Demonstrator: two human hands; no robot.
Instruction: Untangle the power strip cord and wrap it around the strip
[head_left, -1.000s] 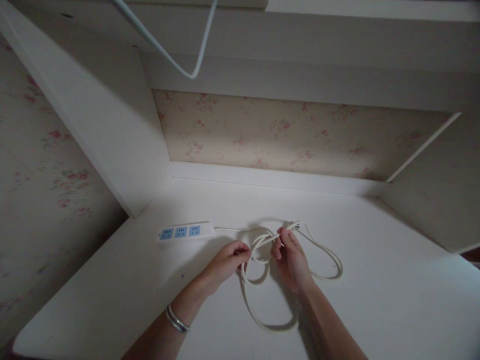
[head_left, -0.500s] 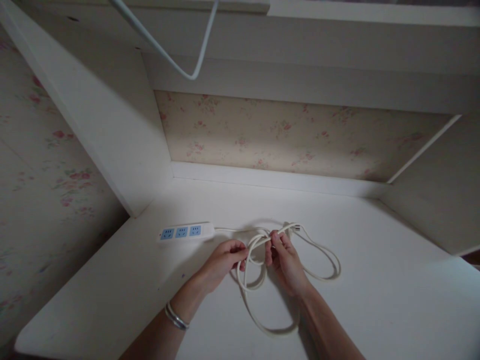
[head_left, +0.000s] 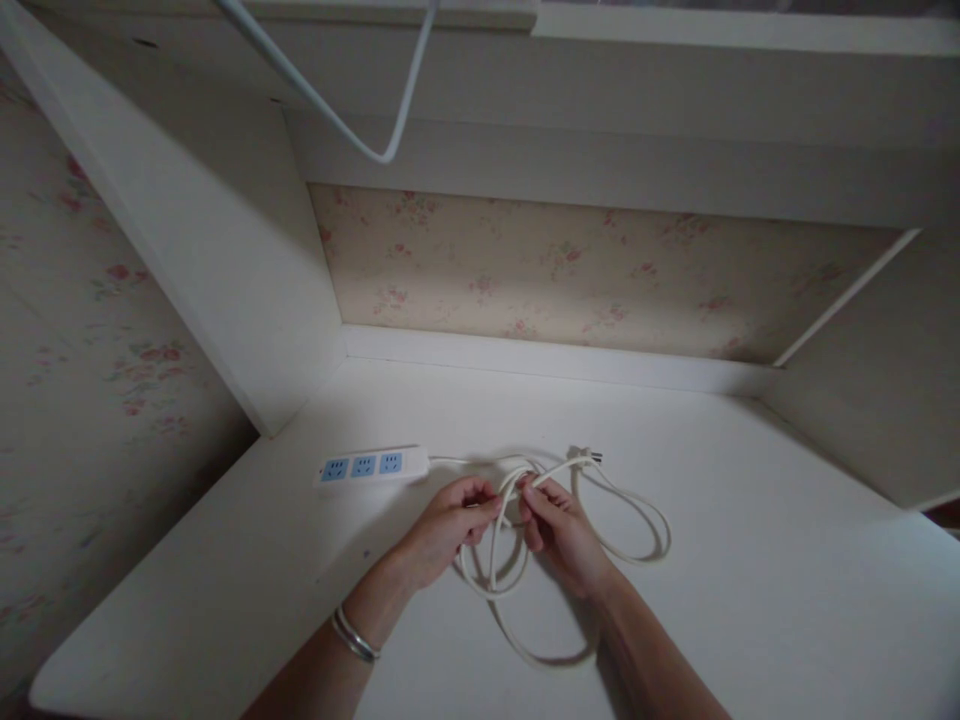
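A white power cord (head_left: pixel 551 660) lies in loose, crossing loops on the white desk. My left hand (head_left: pixel 454 520) pinches the cord at the left of the small loops. On their right side, my right hand (head_left: pixel 559 525) grips another stretch of it between thumb and fingers. The cord leads left to a white power strip (head_left: pixel 412 461) with three blue socket faces, lying flat. Its plug (head_left: pixel 587 457), prongs pointing right, rests just beyond my right hand. One wide loop hangs toward me and another spreads out to the right. Where the strands cross between my hands is partly hidden by fingers.
The white desk top (head_left: pixel 750 600) runs to a low back ledge (head_left: pixel 562 365) below floral wallpaper (head_left: pixel 480 270). White side panels (head_left: pixel 285 320) stand left and right. Overhead is a shelf (head_left: pixel 637 90), with a bent pale rod or cable (head_left: pixel 386 155) hanging in front of it.
My right hand has moved left and slightly toward me, closer to my left hand, drawing the cord with it. The small loops have shifted left, and the right-hand loop has shrunk slightly.
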